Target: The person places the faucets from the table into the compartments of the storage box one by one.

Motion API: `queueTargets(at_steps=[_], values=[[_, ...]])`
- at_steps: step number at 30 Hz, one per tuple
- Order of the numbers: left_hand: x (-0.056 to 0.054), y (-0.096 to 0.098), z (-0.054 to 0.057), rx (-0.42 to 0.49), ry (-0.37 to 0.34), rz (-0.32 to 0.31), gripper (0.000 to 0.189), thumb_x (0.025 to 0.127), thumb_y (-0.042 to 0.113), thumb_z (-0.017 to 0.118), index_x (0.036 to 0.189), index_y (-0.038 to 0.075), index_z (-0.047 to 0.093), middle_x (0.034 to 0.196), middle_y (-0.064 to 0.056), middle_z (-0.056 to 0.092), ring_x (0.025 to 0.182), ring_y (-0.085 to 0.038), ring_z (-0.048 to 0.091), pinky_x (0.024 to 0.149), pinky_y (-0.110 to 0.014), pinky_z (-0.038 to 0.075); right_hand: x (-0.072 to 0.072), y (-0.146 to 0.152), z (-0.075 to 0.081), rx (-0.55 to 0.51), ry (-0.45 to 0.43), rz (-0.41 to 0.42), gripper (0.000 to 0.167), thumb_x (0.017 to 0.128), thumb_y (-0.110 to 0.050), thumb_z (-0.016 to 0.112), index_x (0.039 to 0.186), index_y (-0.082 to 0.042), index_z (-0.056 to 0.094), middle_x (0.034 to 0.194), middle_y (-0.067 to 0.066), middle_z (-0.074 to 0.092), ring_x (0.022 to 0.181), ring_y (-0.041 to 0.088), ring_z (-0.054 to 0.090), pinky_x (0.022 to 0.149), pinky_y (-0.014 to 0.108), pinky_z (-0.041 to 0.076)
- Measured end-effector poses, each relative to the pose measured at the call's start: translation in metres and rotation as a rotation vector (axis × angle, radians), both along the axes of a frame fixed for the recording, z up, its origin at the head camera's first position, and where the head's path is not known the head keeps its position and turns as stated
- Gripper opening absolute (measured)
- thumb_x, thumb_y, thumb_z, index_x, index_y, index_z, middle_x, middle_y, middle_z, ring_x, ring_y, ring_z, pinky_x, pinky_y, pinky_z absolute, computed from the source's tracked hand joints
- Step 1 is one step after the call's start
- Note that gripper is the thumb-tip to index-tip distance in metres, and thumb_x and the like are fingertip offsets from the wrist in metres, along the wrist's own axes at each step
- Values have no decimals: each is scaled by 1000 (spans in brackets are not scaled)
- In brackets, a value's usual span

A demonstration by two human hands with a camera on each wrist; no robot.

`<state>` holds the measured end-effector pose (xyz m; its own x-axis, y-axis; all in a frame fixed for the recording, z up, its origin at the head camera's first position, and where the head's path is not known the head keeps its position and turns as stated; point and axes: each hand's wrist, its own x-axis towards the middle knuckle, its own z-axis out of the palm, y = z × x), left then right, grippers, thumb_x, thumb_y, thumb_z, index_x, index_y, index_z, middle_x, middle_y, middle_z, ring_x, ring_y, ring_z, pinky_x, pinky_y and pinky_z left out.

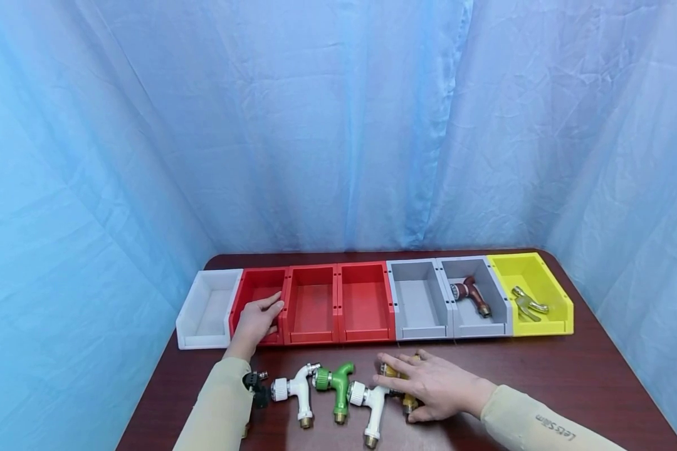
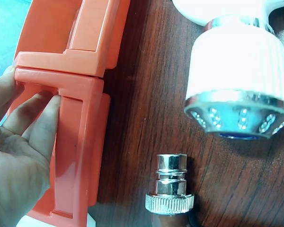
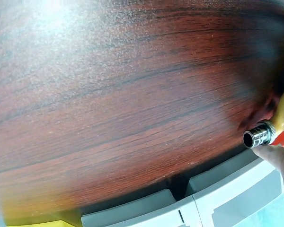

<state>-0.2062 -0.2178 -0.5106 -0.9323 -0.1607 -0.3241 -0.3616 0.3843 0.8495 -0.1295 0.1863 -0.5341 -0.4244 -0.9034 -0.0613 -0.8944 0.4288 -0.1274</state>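
In the head view my left hand (image 1: 257, 321) is at the leftmost red bin (image 1: 254, 275). The left wrist view shows its fingers inside, against the side wall, with a digit over the rim; it grips that wall. My right hand (image 1: 437, 385) lies spread over a yellow faucet (image 1: 410, 404), touching it and partly hiding it. One finger is at the chrome spout tip (image 3: 259, 134) in the right wrist view. Left of it lie a white faucet (image 1: 375, 413), a green faucet (image 1: 340, 388), another white faucet (image 1: 301, 394) and a black faucet (image 1: 256, 388), partly behind my left sleeve.
A row of bins spans the table's back: a white bin (image 1: 203, 341), red ones, grey ones and a yellow bin (image 1: 544, 329). A dark red faucet (image 1: 472, 294) lies in the right grey bin, a brass-coloured faucet (image 1: 527, 304) in the yellow one. Curtains (image 1: 338, 125) surround the table.
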Motion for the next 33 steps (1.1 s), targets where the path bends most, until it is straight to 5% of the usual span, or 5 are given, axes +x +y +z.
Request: queueTargets(at_steps=[14,33], values=[[-1,-1,0,4,-2,-3,59,101,34,65,155,21,46,151,-18,50,129,-42,55,91,-45,59,-5,9,7,-77,154,72,88,85,-51,78,159,-24,39,161,18,38,133,36,56,94,67,51],[-2,-1,-1,7,-16,5,58,101,34,66,155,23,46,151,-18,50,129,-42,55,92,-45,59,-18,15,22,-101,155,56,88,83,-45,82,157,-22,42,162,17,37,132,34,56,96,67,50]])
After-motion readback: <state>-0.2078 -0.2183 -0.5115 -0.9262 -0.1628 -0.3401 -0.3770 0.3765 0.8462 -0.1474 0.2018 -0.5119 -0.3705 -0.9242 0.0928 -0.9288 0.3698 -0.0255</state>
